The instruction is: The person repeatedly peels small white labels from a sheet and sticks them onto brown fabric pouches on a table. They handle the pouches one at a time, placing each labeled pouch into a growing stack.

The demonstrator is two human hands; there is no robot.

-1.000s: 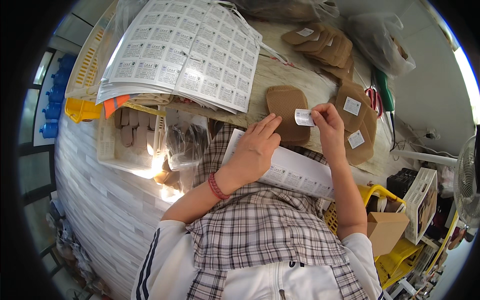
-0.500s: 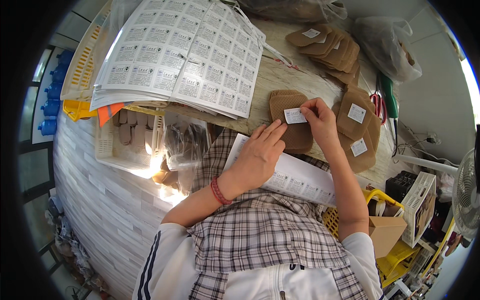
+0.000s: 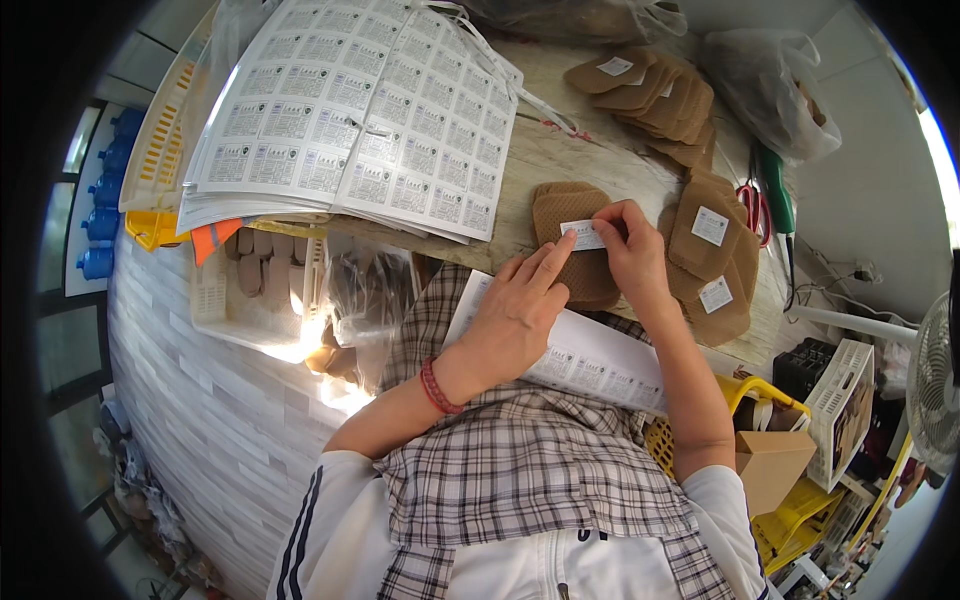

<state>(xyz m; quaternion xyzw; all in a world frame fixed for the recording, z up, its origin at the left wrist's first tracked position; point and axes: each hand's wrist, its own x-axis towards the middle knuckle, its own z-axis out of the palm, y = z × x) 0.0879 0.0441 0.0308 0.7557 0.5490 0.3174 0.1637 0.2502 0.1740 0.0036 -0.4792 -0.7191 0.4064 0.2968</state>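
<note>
A thick stack of glossy white sheets printed with rows of small labels [image 3: 350, 130] suggested that plenty of labels were left. A white, partly used-looking label sheet [image 3: 600, 365] lay across the lap. Overlapping tan pads at the far side [image 3: 680, 100] had white labels on those whose faces showed; nearer tan pads at the right [image 3: 690, 270] had two labels in view. The small stack of tan, textured, rounded pads [image 3: 585, 280] was in front of the person, its top one apparently part-done. The right hand [image 3: 635, 255] pinched a small white rectangular label [image 3: 584, 240] over that pad, while the left hand [image 3: 515, 310] gripped nothing, its fingers extended and the forefinger on the label's edge. Whether the label was stuck down, I could not tell.

The floor [image 3: 200, 400] was grey and plank-patterned, the worn pale tabletop [image 3: 545, 130] wood-grained. A white caged fan [image 3: 935, 370] stood at the right; a translucent plastic bag [image 3: 765, 90] and red-handled scissors [image 3: 752, 212] lay toward the table's right side.
</note>
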